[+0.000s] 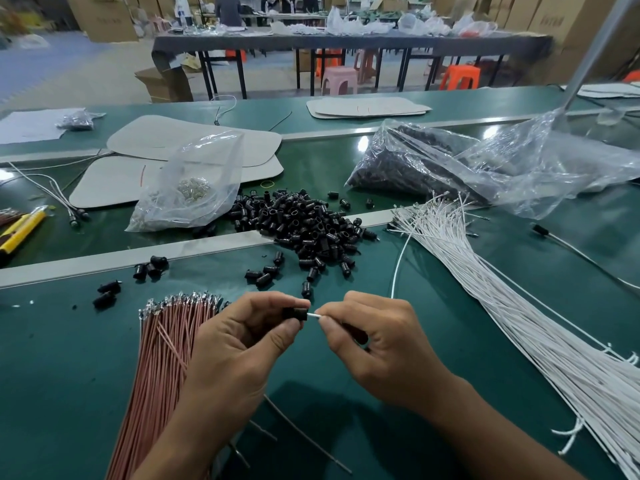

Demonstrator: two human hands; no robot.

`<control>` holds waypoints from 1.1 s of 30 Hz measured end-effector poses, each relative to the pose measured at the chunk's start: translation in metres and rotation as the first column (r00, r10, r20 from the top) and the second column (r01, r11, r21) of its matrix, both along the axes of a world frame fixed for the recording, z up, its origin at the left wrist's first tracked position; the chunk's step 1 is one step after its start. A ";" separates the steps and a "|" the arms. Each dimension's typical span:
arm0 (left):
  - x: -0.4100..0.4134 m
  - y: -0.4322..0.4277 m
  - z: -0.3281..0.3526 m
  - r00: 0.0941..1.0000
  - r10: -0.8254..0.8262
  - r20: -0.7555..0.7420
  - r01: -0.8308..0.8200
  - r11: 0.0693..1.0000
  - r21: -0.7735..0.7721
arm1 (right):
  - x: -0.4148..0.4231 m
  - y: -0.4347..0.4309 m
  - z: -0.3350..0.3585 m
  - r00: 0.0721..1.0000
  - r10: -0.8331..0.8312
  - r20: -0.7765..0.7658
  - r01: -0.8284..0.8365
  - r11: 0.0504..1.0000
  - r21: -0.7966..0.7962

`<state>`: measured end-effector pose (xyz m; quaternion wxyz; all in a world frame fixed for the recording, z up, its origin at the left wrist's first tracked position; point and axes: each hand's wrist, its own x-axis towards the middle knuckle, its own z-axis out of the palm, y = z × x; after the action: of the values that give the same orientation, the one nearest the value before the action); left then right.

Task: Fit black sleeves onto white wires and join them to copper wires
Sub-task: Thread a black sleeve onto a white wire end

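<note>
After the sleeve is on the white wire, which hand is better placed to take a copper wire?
Probably the left hand: the copper wires lie right beside it. The right hand is farther from them and pinches the white wire at the black sleeve.

Even overhead light, glare on green table [360,140], wide-angle edge warping.

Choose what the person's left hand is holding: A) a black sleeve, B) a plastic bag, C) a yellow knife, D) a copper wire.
A: the left hand pinches a black sleeve, and the right hand pinches a white wire at the sleeve's opening.
</note>
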<state>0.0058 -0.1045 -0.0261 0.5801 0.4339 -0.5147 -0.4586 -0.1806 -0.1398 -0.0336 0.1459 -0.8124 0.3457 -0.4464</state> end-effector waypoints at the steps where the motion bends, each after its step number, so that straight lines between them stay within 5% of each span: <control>1: 0.000 0.000 -0.001 1.000 -0.002 -0.011 0.002 1.000 0.001 | 0.000 0.000 0.001 1.000 0.001 0.015 -0.001 1.000 0.009; 23: -0.005 0.003 -0.002 0.996 0.040 0.086 -0.038 0.999 -0.030 | -0.002 -0.005 -0.004 0.998 -0.065 -0.026 0.058 0.973 -0.223; 33: -0.005 0.004 0.000 0.989 0.129 0.074 -0.126 0.991 -0.054 | 0.000 -0.005 -0.005 0.997 0.029 0.076 -0.025 0.998 -0.051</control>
<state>0.0009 -0.1005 -0.0258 0.5983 0.4690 -0.5192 -0.3906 -0.1801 -0.1446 -0.0387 0.1447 -0.8026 0.3177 -0.4836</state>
